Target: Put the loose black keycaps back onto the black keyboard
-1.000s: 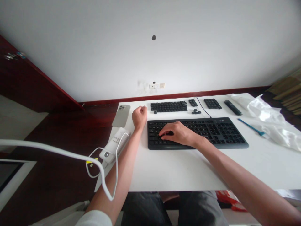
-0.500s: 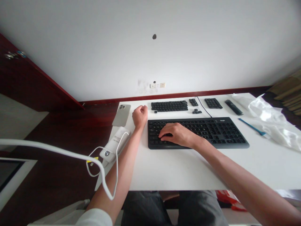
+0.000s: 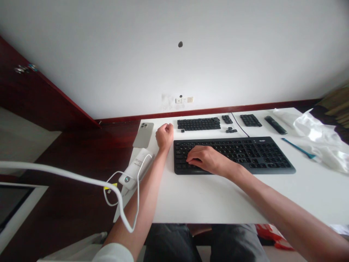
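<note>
A black full-size keyboard (image 3: 268, 155) lies on the white table; many of its positions look like bare key sockets. My right hand (image 3: 205, 159) rests over its left part, thumb and fingers bent together at the keys. Whatever is between those fingertips is hidden. To the left of the keyboard, my left hand (image 3: 164, 137) is closed in a fist on the tabletop, its contents out of sight. Behind the keyboard, black keycaps (image 3: 199, 124) lie in rows, with a single keycap (image 3: 183, 130) in front of them. More keycaps (image 3: 251, 120) form a block farther right.
At left are a phone (image 3: 143, 135) and a white power bank (image 3: 136, 167) with a white cable (image 3: 81, 178) crossing near my left forearm. To the right lie a dark oblong item (image 3: 275, 124), a blue tool (image 3: 298, 148) and crumpled white plastic (image 3: 324, 142).
The whole view has shifted slightly, so things appear a little farther right. My right fingertips are bent closer together at the keys; the left fist stays where it was.
</note>
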Tool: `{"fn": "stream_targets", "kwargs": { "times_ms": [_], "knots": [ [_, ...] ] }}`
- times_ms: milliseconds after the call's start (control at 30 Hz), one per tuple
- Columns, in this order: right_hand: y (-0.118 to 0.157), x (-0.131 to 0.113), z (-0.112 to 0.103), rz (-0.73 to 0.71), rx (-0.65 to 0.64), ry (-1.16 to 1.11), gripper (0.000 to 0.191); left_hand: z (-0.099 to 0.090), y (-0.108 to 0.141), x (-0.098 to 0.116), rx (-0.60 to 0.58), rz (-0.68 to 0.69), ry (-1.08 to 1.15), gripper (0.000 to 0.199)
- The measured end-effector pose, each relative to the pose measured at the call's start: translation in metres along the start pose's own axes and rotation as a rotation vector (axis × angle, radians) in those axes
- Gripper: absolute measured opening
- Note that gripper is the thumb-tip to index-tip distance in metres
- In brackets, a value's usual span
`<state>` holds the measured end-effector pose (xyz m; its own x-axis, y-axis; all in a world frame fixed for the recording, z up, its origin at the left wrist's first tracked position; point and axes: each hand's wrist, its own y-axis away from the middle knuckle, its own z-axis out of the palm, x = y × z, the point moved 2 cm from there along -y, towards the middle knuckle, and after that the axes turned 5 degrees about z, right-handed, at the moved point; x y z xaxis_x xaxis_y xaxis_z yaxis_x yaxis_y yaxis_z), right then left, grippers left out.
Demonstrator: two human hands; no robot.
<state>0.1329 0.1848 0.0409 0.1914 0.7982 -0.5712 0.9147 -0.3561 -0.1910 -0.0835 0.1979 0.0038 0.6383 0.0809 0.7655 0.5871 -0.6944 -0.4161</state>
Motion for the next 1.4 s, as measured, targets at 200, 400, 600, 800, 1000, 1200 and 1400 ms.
{"fn": "stream_targets", "kwargs": {
  "times_ms": [200,400,600,800,1000,1200,1400],
  "knots": [
    [0.001,0.001,-0.003,0.046,-0.029,0.032,0.016,0.000,0.000,0.000,-0.003,-0.004,-0.008,0.042],
    [0.000,0.003,-0.005,0.084,-0.025,-0.049,0.014,0.000,0.000,0.000,-0.012,-0.011,-0.022,0.042],
    [-0.002,0.005,-0.004,0.089,-0.035,-0.057,0.013,0.000,-0.001,0.000,-0.008,-0.001,-0.019,0.043],
    [0.001,0.007,-0.001,0.042,-0.030,0.008,0.012,0.000,0.000,0.000,-0.010,-0.011,-0.034,0.043],
    [0.006,-0.021,0.000,0.058,-0.073,0.285,0.021,0.000,0.001,-0.001,-0.009,-0.004,-0.032,0.043],
    [0.005,-0.051,0.011,0.083,-0.112,0.609,0.018,0.001,0.002,-0.001,-0.011,-0.005,-0.031,0.043],
    [0.002,-0.050,0.015,0.070,-0.102,0.655,0.020,-0.001,0.003,0.001,-0.027,0.002,-0.046,0.042]
  ]
}}
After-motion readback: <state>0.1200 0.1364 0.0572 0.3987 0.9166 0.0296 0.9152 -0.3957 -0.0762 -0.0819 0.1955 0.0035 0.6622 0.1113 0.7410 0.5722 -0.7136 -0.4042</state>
